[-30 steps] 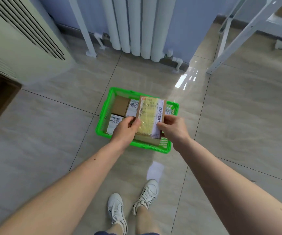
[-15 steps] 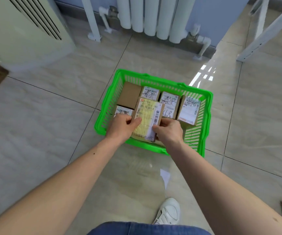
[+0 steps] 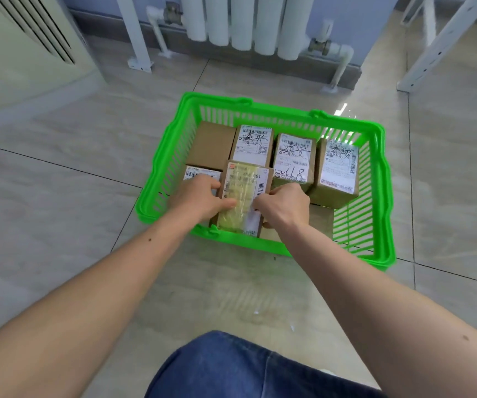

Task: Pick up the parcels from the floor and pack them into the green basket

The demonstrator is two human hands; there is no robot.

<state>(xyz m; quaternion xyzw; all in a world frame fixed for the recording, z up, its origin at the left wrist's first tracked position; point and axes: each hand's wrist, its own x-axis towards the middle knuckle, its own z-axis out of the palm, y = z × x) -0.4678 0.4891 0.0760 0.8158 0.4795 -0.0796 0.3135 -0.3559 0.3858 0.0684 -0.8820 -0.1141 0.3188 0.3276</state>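
The green basket [image 3: 375, 179] stands on the tiled floor [image 3: 59, 196], near the white radiator [image 3: 248, 21] at the far wall. Both hands grasp one parcel [image 3: 244, 196], a brown box with a yellow-taped label. The left hand [image 3: 200, 196] clasps its left edge; the right hand [image 3: 286, 205] clasps its right edge. The parcel sits inside the basket against the near rim, tilted slightly.

Basket contents:
- Far row, left to right: a plain brown box [image 3: 212, 145] and three labelled boxes [image 3: 294, 159], side by side.
- Near left corner: one labelled box [image 3: 200, 172], partly covered by the left hand.

Open room: the near right part of the basket floor shows bare. Open floor lies left of the basket. A white frame leg [image 3: 444, 41] stands far right.
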